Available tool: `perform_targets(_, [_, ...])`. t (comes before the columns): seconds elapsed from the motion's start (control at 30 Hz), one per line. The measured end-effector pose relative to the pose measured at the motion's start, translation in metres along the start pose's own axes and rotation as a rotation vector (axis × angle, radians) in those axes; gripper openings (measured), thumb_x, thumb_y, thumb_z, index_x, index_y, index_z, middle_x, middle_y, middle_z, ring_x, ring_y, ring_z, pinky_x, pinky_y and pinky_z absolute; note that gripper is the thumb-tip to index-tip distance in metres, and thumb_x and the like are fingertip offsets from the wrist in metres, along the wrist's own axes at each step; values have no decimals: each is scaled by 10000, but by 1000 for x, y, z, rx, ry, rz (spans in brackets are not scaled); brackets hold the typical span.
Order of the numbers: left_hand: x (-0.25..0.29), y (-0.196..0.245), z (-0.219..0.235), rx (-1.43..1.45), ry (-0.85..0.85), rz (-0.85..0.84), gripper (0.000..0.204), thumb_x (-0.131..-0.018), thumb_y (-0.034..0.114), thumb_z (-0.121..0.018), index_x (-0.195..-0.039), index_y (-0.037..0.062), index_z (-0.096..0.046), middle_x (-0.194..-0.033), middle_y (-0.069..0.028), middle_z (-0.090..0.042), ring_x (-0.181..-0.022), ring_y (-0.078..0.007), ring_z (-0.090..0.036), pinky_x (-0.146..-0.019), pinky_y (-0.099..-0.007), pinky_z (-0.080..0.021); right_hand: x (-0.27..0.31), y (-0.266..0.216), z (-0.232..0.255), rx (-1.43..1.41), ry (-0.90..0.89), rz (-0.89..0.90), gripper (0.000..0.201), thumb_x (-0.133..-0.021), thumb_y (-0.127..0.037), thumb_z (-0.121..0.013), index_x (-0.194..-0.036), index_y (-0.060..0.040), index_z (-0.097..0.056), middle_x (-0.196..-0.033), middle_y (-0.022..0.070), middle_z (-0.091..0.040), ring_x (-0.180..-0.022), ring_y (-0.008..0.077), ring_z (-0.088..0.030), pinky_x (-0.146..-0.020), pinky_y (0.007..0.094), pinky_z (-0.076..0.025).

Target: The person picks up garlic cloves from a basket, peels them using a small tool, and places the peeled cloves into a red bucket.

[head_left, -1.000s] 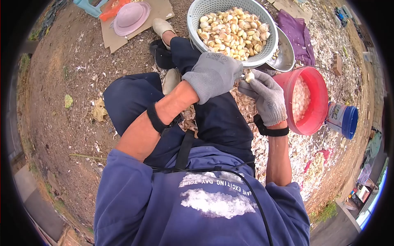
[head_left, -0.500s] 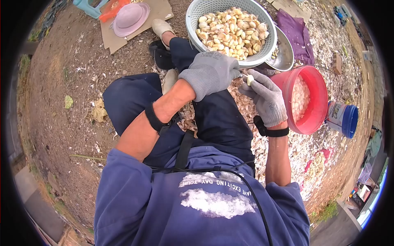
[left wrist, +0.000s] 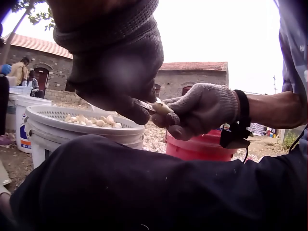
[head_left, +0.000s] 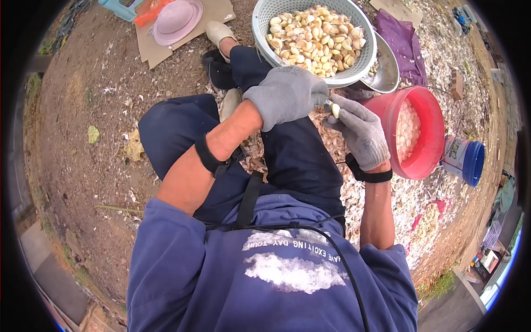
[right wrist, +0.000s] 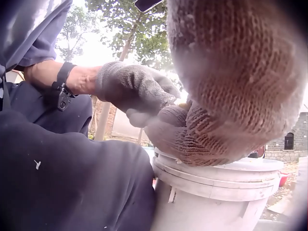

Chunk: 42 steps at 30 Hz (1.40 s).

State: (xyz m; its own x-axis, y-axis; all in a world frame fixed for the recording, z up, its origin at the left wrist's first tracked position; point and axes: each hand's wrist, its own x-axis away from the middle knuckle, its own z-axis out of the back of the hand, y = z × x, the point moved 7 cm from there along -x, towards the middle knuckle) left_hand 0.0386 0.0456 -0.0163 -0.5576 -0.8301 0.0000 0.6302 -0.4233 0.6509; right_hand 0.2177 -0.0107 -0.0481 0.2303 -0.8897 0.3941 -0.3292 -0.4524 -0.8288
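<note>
Over the person's lap, the gloved left hand (head_left: pixel 287 95) grips a small knife, its short metal blade (left wrist: pixel 143 105) poking out from the fingertips. Most of the handle is hidden inside the fist. The gloved right hand (head_left: pixel 360 130) pinches a pale garlic clove (head_left: pixel 336 110) between thumb and fingers, with the blade right at the clove. Just beyond both hands stands a grey perforated basket (head_left: pixel 262 25) heaped with unpeeled garlic cloves (head_left: pixel 315 41). To the right of the right hand, a red bucket (head_left: pixel 434 130) contains white peeled cloves (head_left: pixel 407 130).
A metal bowl (head_left: pixel 390 73) sits partly behind the basket, near a purple cloth (head_left: pixel 402 50). Beside the red bucket lies a blue-rimmed pail (head_left: pixel 473 163). Garlic skins litter the ground. At upper left, a pink hat (head_left: pixel 177 22) rests on cardboard (head_left: pixel 152 53).
The left hand drew slightly left from the clove, then came back so the knife is at it again. The right hand keeps its pinch, with the clove turned a little.
</note>
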Motion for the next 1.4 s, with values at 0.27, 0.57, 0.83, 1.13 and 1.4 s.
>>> perform_targets(0.27, [-1, 1, -5, -39, -29, 50, 246, -1014, 364, -682, -1114, 180, -811, -973, -114, -789, -968, -335, -759, -884, -470, -578, 3, -5, -9, 331, 51, 55, 386, -1048, -77, -674, -1398, 83, -647, -1225, 171, -756, -1012, 215, -755, -911, 347, -628])
perform_targets(0.57, [0, -2, -4, -101, -26, 89, 252, -1010, 342, -664, -1105, 158, -807, -996, -119, -793, -973, -349, -760, -887, -472, -580, -2, 9, -7, -20, 54, 55, 353, -1077, -95, -628, -1370, 103, -630, -1247, 191, -733, -1027, 235, -751, -939, 405, -641])
perform_targets(0.83, [2, 2, 0, -85, -39, 89, 258, -1002, 353, -670, -1088, 153, -808, -1007, -117, -792, -987, -341, -756, -906, -469, -568, -6, 15, 12, -162, 95, 69, 363, -1068, -120, -639, -1363, 92, -618, -1201, 194, -731, -1039, 277, -754, -929, 469, -652])
perform_targets(1.13, [4, 8, -4, -103, -102, 16, 254, -1010, 353, -666, -1085, 152, -802, -1005, -120, -787, -1000, -337, -750, -898, -478, -558, 12, -3, 35, -150, 228, 164, 343, -1062, -104, -663, -1351, 79, -634, -1188, 191, -739, -993, 264, -759, -898, 451, -665])
perform_targets(1.4, [6, 7, -7, -110, -134, 12, 248, -1005, 330, -662, -1085, 134, -791, -1003, -131, -781, -1001, -351, -741, -895, -474, -555, 56, -50, 108, -74, 443, 326, 328, -1037, -80, -703, -1319, 80, -656, -1181, 189, -741, -973, 262, -760, -874, 441, -671])
